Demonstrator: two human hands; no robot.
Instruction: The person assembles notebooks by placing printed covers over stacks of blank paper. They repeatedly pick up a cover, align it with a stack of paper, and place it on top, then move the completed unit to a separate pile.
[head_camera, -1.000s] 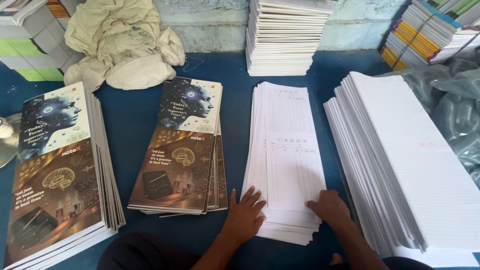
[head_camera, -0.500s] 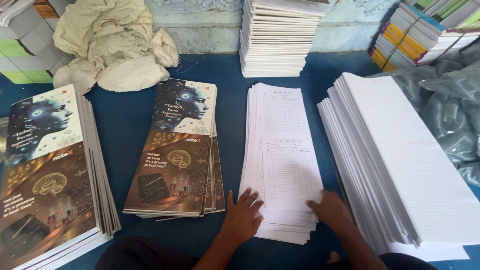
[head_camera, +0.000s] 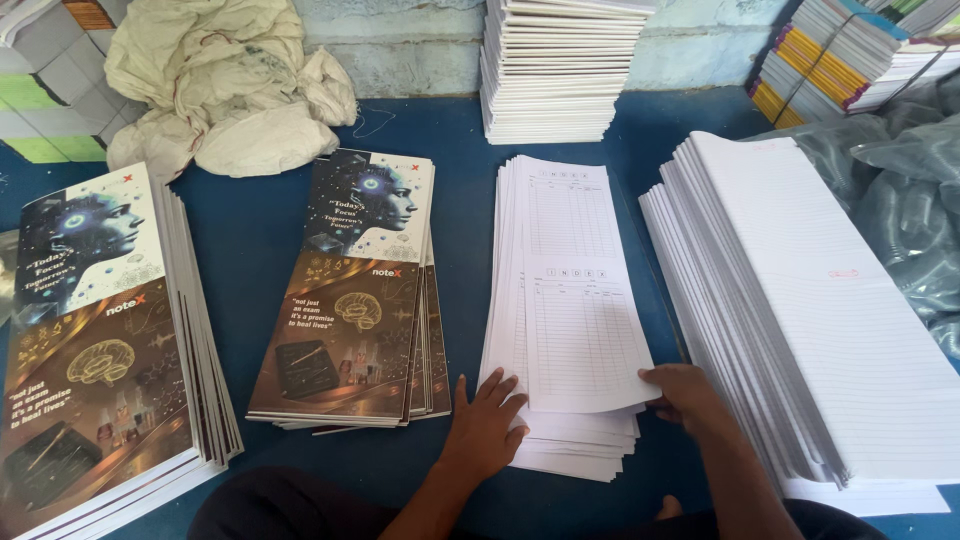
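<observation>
Two hands work at the near end of a stack of printed index sheets (head_camera: 565, 300) on the blue table (head_camera: 250, 230), seen from the head camera. The left hand (head_camera: 485, 425) lies flat with fingers spread on the near left corner of the stack. The right hand (head_camera: 685, 395) pinches the near right edge of the top sheet, which is lifted a little. The hands are apart, one at each corner. The long axis of the stack runs straight away from the person. A pile of illustrated covers (head_camera: 350, 300) lies just left, ruled paper (head_camera: 820, 310) just right.
</observation>
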